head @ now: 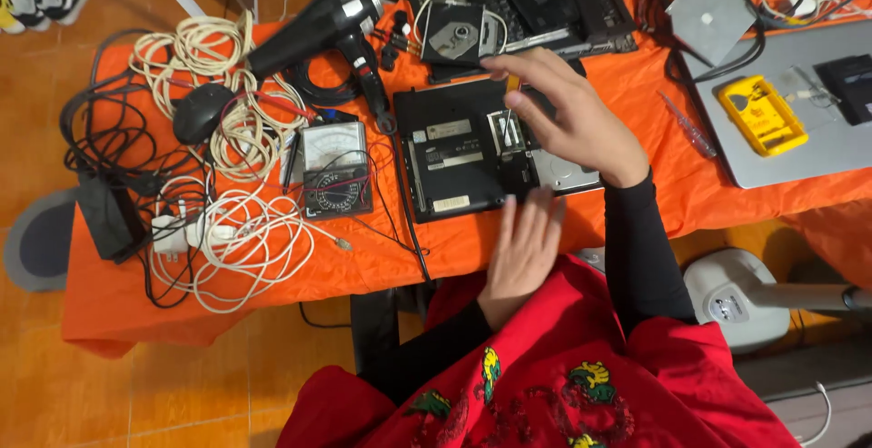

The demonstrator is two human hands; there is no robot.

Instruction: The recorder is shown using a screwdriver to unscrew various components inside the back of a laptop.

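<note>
An orange-covered surface carries an opened black laptop. The right hand pinches, apparently, a small screwdriver over it. The left hand lies flat, grip open, at its near edge.

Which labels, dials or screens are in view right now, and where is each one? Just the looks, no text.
Labels: pale rectangular stickers on the black upturned laptop base, left of the right hand.
Long sticker: pale strip at the base's near edge, left of the left hand.
Meter dial: white scale face on the black analog multimeter, left of the laptop.
Yellow case: rectangular, on the grey laptop lid at right.
</note>
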